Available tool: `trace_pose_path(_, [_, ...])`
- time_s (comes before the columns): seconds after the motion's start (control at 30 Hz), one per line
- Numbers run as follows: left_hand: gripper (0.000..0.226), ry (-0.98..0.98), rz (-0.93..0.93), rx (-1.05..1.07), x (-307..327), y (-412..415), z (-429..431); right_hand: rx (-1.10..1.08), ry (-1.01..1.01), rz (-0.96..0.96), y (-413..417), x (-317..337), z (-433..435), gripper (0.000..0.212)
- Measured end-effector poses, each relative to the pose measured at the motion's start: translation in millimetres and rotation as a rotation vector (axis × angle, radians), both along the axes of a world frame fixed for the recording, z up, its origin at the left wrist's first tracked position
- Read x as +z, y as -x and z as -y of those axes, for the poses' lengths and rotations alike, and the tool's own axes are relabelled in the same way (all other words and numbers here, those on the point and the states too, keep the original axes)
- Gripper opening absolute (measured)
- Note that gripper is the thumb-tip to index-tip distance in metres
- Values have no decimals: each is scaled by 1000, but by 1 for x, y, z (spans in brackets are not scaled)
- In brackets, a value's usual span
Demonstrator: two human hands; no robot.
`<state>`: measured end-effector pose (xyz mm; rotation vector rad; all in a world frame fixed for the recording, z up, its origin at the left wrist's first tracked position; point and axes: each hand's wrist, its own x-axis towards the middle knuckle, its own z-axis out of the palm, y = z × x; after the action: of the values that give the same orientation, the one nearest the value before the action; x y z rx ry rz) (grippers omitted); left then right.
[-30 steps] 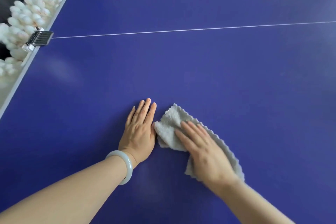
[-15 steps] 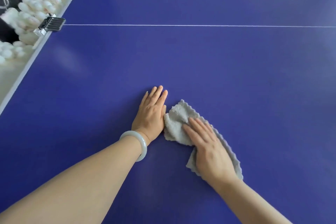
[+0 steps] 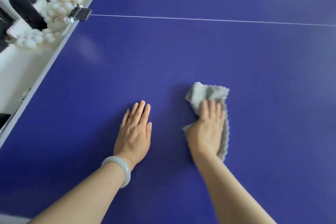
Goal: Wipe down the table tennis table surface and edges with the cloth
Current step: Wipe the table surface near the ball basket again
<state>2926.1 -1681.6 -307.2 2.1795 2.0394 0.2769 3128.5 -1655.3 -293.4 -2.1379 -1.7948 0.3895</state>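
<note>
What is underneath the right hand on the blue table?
A crumpled pale grey cloth lies under the right hand, on the blue table. Its middle is covered by the palm.

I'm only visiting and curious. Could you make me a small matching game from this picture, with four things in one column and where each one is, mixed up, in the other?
Things
1. grey cloth
2. pale bracelet
3. metal clamp
4. left hand

Places
A. at the left edge of the table, at the end of the white line
B. flat on the bare blue surface, holding nothing
C. under the right hand
D. round the left wrist

Pairs: 1-C, 2-D, 3-A, 4-B
</note>
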Motion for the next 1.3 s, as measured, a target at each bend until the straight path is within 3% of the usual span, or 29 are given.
trace_pose_path(0.07, [51, 11, 38, 1, -1, 1, 0, 308, -10, -35, 38, -3, 25, 92])
trace_pose_path(0.17, [52, 3, 62, -6, -1, 6, 0, 684, -5, -82, 20, -3, 48, 82])
trace_pose_path(0.23, [52, -12, 32, -16, -2, 5, 0, 575, -38, -53, -36, -2, 44, 67])
trace_pose_path(0.37, [54, 0, -12, 6, -4, 3, -1, -61, 0, 13, -152, 4, 38, 66])
trace_pose_path(0.47, [54, 1, -36, 13, -2, 3, 0, -323, 21, -1, -121, 4, 47, 68])
trace_pose_path(0.53, [54, -6, -25, 13, -1, 4, 1, -231, -25, 2, -60, 0, 67, 72])
trace_pose_path(0.63, [52, -18, 9, 5, -2, 5, 1, 127, -65, -3, 20, -11, 102, 79])
trace_pose_path(0.8, [50, -29, 45, -5, -2, 6, 1, 453, -53, -62, -17, -6, 91, 65])
trace_pose_path(0.87, [50, -22, 50, -2, -2, 5, 2, 363, -63, -49, -70, -4, 75, 63])
trace_pose_path(0.97, [51, -30, 16, 16, -2, 3, 3, -19, -57, -16, -167, 1, 59, 66])
trace_pose_path(1.07, [51, -32, -50, 11, -1, -1, 3, -363, -4, -8, -208, 3, 53, 67])
trace_pose_path(1.17, [53, 64, -148, 99, 8, -17, -2, -362, -19, 36, -206, -6, 50, 67])
trace_pose_path(1.23, [51, 99, -97, 183, 19, -41, -11, -334, 0, 32, -207, -8, 51, 69])
trace_pose_path(1.3, [45, 40, -3, 96, 27, -80, -16, -314, 24, 21, -212, -9, 53, 71])
